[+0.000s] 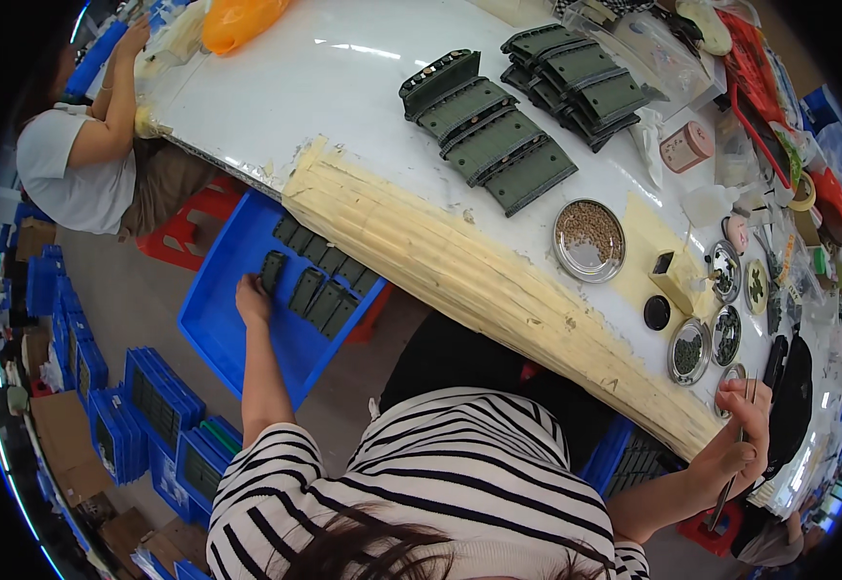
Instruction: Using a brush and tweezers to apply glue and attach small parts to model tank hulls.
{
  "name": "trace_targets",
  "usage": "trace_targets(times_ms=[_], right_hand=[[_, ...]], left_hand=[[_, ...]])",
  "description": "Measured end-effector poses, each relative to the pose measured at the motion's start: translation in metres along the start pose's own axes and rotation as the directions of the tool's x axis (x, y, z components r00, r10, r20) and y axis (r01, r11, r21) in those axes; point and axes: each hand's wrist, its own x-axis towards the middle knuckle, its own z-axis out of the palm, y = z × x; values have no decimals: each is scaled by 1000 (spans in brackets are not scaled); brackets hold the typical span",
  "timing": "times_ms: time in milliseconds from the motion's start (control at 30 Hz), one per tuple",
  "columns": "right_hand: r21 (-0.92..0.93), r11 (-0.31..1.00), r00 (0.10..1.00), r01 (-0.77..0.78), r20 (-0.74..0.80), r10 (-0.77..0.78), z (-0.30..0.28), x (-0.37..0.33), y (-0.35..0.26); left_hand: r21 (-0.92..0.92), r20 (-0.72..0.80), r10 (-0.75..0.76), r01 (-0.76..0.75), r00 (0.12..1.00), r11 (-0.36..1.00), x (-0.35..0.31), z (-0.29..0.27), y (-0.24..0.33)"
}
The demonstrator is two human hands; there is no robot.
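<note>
Over the blue tray (210,290) on my left, my left hand (253,300) grips a small dark green block-shaped piece (272,271) between its fingers. Several similar green pieces (324,302) lie in rows in that tray. At the right, past the table's edge, my right hand (742,447) is closed around thin metal tweezers (720,503), which stick out above and below the fist. Near that hand, round metal dishes hold small dark parts (688,352). Farther up the table lie curved dark green segmented strips (498,145) and a second stack of them (575,82).
A round dish of small brown parts (590,240) stands mid-table, beside a yellow box (680,282). Yellowish tape (459,261) covers the near table edge. Blue crates (155,401) are stacked on the floor at left. Another person (83,155) sits at the far left.
</note>
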Motion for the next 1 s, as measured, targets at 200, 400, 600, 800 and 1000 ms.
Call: trace_targets(times_ms=[200,400,600,800,1000], right_hand=[[-76,997,999,-22,-52,18,16,4,-11],[-76,996,998,-44,-37,41,17,3,-20],[-25,998,998,-51,35,52,6,9,-19],[-38,998,998,-56,0,56,17,17,-27],[-81,996,996,-40,-79,33,24,16,-27]], left_hand=[[139,-143,142,-122,979,983,91,-2,27],[283,-46,12,1,999,959,137,36,57],[211,91,-13,-6,996,978,150,78,8],[-134,209,-463,494,861,859,120,106,-28],[-602,670,-365,760,647,244,109,132,18]])
